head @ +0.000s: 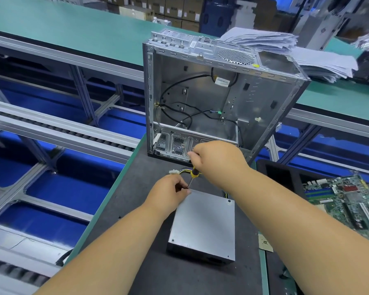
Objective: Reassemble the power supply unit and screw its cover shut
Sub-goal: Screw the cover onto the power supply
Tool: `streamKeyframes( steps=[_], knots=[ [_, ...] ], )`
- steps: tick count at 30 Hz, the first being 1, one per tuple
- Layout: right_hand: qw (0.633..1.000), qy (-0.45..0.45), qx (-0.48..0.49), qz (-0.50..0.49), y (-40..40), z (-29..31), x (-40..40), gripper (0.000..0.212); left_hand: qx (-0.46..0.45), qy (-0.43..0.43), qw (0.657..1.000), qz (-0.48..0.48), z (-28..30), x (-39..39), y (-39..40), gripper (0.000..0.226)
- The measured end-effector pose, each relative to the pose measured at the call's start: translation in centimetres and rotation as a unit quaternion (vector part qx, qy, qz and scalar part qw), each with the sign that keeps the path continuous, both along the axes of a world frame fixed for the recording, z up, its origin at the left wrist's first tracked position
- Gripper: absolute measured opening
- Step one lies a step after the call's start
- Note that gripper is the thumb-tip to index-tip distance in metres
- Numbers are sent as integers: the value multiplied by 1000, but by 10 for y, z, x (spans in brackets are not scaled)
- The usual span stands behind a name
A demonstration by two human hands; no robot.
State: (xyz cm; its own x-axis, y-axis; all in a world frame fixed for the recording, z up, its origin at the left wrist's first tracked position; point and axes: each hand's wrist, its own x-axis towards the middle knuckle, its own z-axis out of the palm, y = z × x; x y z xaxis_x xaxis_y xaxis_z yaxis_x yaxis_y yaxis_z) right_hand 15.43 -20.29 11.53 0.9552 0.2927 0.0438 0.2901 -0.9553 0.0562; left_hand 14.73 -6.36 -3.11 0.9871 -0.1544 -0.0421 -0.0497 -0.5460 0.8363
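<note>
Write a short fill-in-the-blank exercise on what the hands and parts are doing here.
1. The right hand grips the handle of a ____.
2. The left hand steadies the tool's shaft at the far-left corner of the ____.
3. Behind the hands stands an open computer ____.
4. A green ____ lies at the right.

Missing words: screwdriver; power supply unit; case; motherboard

A grey metal power supply unit [202,226] lies flat on a dark mat on the desk, at the centre of the view, its plain cover facing up and closed over the box. A small dark screw sits in the cover's corner at 1 o'clock. From its far end, at 12 o'clock, a bundle of yellow and black wires [184,170] runs out, ending in a white connector. A screwdriver [193,175] with a yellow and black handle stands tilted, tip down at the cover's corner at 11 o'clock.
</note>
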Motion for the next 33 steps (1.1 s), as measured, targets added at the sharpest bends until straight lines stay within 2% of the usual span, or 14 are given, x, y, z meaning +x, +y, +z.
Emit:
streamKeyframes(
  steps=[2,5,8,10,14,18,20,23,26,29,31,33],
  knots=[
    [1000,-7,18,-23,3,-5,-3,38,-1,2,1000,-2,0,0,0,15],
    [997,20,68,-20,3,-3,-3,22,-4,2,1000,-4,-1,2,0,16],
    [993,66,97,16,0,4,0,32,-15,-1,1000,-6,-2,2,0,18],
    [991,58,116,33,-2,6,-1,38,-21,-1,1000,-5,-3,2,1,19],
    [997,14,63,32,-5,4,2,21,-23,2,1000,-10,-5,3,3,18],
    [999,-11,-43,-30,-3,1,5,43,-25,3,1000,-10,-6,3,3,19],
    [999,-15,-18,-33,-5,-1,3,38,-24,4,1000,-9,-6,3,3,19],
    [998,31,62,10,-4,3,3,19,-17,6,1000,-14,-6,4,4,17],
    [992,60,100,49,-3,7,5,22,-12,5,1000,-16,-6,4,4,18],
    [998,20,54,40,-4,4,5,22,-3,-1,1000,-14,-7,4,3,18],
    [1000,1,17,24,-4,-1,5,30,2,-2,1000,-14,-7,4,3,19],
    [999,9,37,11,-4,-4,5,28,2,-3,1000,-15,-8,4,3,19]
  ],
)
